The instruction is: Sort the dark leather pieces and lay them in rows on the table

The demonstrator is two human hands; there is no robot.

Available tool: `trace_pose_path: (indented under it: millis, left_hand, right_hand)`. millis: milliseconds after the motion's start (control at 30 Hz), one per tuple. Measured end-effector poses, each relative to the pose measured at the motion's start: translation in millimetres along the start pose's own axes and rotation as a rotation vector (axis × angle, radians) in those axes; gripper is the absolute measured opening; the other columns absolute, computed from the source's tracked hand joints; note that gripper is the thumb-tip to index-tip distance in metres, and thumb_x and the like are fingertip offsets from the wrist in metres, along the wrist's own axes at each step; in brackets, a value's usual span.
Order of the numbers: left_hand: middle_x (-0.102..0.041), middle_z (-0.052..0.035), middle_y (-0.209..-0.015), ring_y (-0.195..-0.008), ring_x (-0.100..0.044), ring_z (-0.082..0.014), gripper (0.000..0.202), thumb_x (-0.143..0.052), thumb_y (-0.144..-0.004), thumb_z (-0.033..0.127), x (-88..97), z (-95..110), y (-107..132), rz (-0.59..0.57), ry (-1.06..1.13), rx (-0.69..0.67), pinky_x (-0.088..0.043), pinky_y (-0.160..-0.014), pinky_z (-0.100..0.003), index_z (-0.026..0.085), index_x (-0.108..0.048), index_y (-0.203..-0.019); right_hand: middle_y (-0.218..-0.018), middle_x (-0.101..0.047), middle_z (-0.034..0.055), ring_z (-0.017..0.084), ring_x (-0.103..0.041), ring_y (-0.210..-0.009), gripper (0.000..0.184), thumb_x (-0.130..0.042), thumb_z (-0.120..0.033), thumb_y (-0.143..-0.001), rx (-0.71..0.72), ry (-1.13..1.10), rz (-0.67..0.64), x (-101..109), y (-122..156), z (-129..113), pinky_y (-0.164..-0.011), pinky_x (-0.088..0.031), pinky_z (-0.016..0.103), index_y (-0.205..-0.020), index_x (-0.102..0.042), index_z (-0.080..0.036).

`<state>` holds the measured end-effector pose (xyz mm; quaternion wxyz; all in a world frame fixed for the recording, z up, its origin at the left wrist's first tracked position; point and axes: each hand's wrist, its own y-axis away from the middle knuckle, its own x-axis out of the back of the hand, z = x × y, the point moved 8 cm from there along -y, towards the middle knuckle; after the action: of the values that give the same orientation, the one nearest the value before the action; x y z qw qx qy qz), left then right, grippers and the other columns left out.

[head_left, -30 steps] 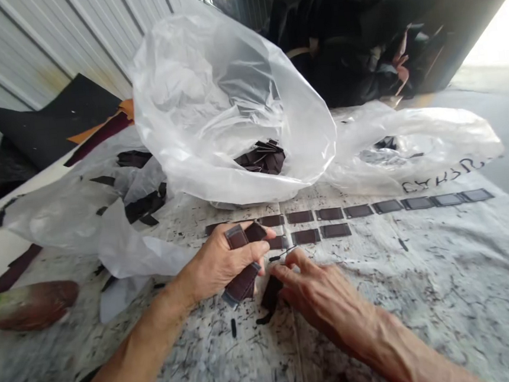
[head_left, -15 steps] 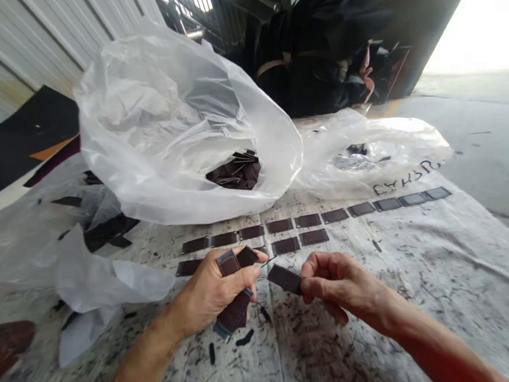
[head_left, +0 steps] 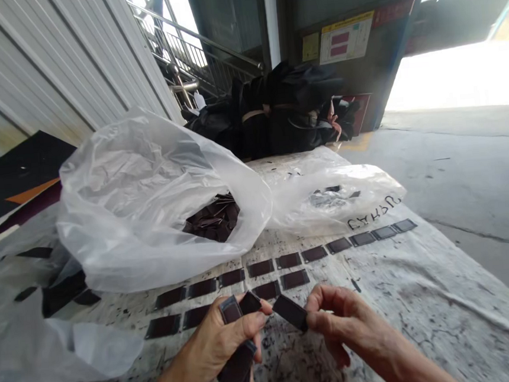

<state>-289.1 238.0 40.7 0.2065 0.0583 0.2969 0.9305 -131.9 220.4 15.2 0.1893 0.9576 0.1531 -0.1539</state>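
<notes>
Left hand (head_left: 215,352) grips a stack of dark patches (head_left: 236,359); right hand (head_left: 341,320) pinches one patch (head_left: 290,311). Large clear bag (head_left: 149,206) at the surface's far side holds loose patches (head_left: 212,218).

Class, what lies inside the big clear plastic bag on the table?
Dark rectangular pieces, heaped near the mouth of the bag. Its crumpled, cloudy plastic hides anything deeper inside.

Corrugated wall (head_left: 25,68), sunlit concrete floor (head_left: 479,165).
</notes>
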Motion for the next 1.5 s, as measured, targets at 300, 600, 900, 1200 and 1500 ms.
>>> trace_pose_path:
  millis: [300,600,900,1200,1500]
  left_hand:
    - [-0.059,0.0036,-0.051,-0.033,-0.050,-0.0078,0.039,-0.068,-0.072,0.044,-23.0,3,-15,-0.053,0.139,0.079,-0.041,-0.034,-0.016,0.015,-0.060,-0.098]
    - [-0.062,-0.0003,-0.054,-0.035,-0.054,-0.0103,0.028,-0.059,-0.078,0.035,-30.7,7,-19,-0.086,0.326,0.014,-0.044,-0.036,-0.019,0.012,-0.063,-0.094]
    - [-0.062,-0.0011,-0.053,-0.033,-0.055,-0.0099,0.030,-0.056,-0.081,0.035,-6.8,-7,-1,-0.008,0.448,-0.030,-0.041,-0.033,-0.017,0.010,-0.065,-0.095]
    - [-0.067,-0.0026,-0.067,-0.042,-0.061,-0.0126,0.039,-0.053,-0.085,0.047,7.1,-9,4,0.045,0.499,-0.099,-0.044,-0.041,-0.021,0.013,-0.062,-0.102]
    - [-0.067,-0.0035,-0.071,-0.046,-0.064,-0.0148,0.042,-0.047,-0.086,0.049,5.5,-5,4,0.020,0.522,-0.092,-0.045,-0.046,-0.023,0.013,-0.061,-0.103]
  right_hand:
    - [-0.065,-0.059,-0.0038,0.000,-0.040,-0.033,0.035,-0.074,-0.045,-0.068,0.081,-0.012,0.184,51,11,-34,-0.033,-0.027,0.014,-0.073,-0.054,-0.017]
    - [-0.054,-0.046,-0.0074,0.001,-0.032,-0.039,0.046,-0.071,-0.060,-0.065,-0.031,0.136,0.191,58,21,-28,-0.039,-0.024,0.015,-0.074,-0.058,-0.017]
    - [-0.055,-0.056,-0.0041,0.002,-0.036,-0.035,0.039,-0.072,-0.056,-0.065,0.198,0.266,0.217,21,-1,-94,-0.037,-0.028,0.016,-0.075,-0.062,-0.019]
    - [-0.040,-0.047,-0.0064,0.008,-0.043,-0.036,0.021,-0.068,-0.041,-0.072,0.465,0.459,0.268,-22,-10,-149,-0.037,-0.038,0.020,-0.074,-0.064,-0.021]
    - [-0.043,-0.047,-0.0064,0.008,-0.046,-0.040,0.018,-0.066,-0.041,-0.074,0.457,0.490,0.329,-23,-6,-146,-0.040,-0.041,0.019,-0.078,-0.064,-0.023]
